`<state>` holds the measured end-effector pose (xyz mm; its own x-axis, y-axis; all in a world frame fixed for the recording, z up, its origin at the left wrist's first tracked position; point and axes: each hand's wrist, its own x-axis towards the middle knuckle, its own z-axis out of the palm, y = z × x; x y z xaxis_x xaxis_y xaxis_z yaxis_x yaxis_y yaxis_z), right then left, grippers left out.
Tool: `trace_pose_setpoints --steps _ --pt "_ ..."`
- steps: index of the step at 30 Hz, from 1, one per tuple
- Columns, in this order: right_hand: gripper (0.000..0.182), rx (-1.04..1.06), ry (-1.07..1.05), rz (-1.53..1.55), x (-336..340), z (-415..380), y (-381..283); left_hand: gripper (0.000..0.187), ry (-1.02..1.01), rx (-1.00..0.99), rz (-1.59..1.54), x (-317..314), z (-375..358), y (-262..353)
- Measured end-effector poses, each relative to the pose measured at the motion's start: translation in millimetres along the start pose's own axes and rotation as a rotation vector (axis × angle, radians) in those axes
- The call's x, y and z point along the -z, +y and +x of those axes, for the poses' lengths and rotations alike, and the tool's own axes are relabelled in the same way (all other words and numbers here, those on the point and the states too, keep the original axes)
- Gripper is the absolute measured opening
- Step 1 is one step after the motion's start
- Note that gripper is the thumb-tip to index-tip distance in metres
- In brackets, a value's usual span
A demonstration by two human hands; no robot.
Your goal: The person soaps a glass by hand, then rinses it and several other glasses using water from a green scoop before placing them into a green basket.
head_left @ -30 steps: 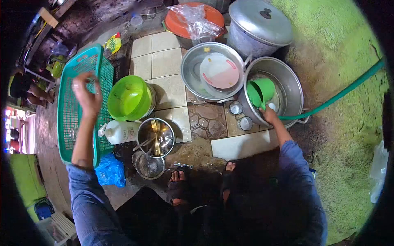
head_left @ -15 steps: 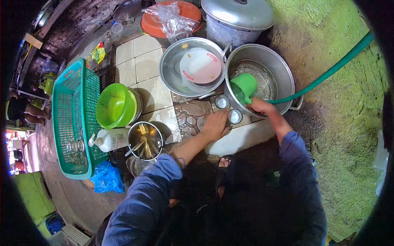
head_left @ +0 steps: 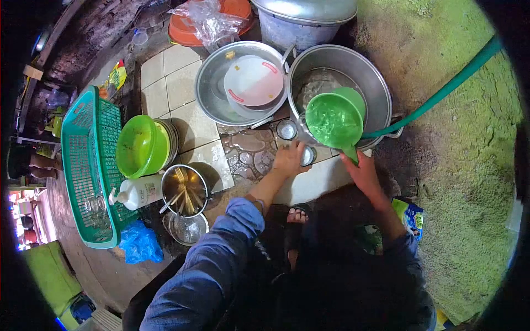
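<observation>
My right hand (head_left: 364, 176) grips the handle of a green dipper (head_left: 334, 118), which holds water and is raised over the near rim of a big metal pot (head_left: 381, 77). A green hose (head_left: 436, 102) runs over the pot's right rim. My left hand (head_left: 290, 160) is at a small glass (head_left: 308, 156) on the tiles, its fingers near or round the rim; the exact contact is unclear. Another small glass (head_left: 286, 129) stands just behind it. To the left, a metal basin (head_left: 207, 91) holds a pink and white plate (head_left: 255, 83).
On the left are a teal basket (head_left: 102, 237), a green bowl (head_left: 135, 146), a white pump bottle (head_left: 141, 191), a metal pot with utensils (head_left: 186, 190) and a blue bag (head_left: 141, 243). A lidded pot (head_left: 301, 30) stands behind. A rough wall (head_left: 464, 220) rises at right.
The dipper has come up out of the big pot with water, tilted toward me. My right hand has moved down and nearer on its handle. My left hand has shifted to the nearer glass.
</observation>
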<state>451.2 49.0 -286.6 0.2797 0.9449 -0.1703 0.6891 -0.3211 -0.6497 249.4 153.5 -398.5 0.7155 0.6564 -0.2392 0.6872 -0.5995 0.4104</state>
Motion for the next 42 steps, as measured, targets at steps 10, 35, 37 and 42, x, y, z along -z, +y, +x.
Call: trace_pose_setpoints --steps 10,35,37,42 --pt "0.029 0.235 0.155 0.020 -20 -27 -14 0.081 0.199 0.468 -0.799 4 -51 -1" --pt "0.023 0.431 0.158 -0.297 -15 -21 -48 0.072 0.225 0.167 -0.626 55 -75 -8" --pt "0.022 0.445 0.142 -0.284 -16 -22 -50 0.077 0.201 0.122 -0.318 57 -77 -5" --pt "0.014 0.564 0.222 -0.223 -16 -22 -47 0.078 0.199 0.200 -0.344 59 -80 -11"
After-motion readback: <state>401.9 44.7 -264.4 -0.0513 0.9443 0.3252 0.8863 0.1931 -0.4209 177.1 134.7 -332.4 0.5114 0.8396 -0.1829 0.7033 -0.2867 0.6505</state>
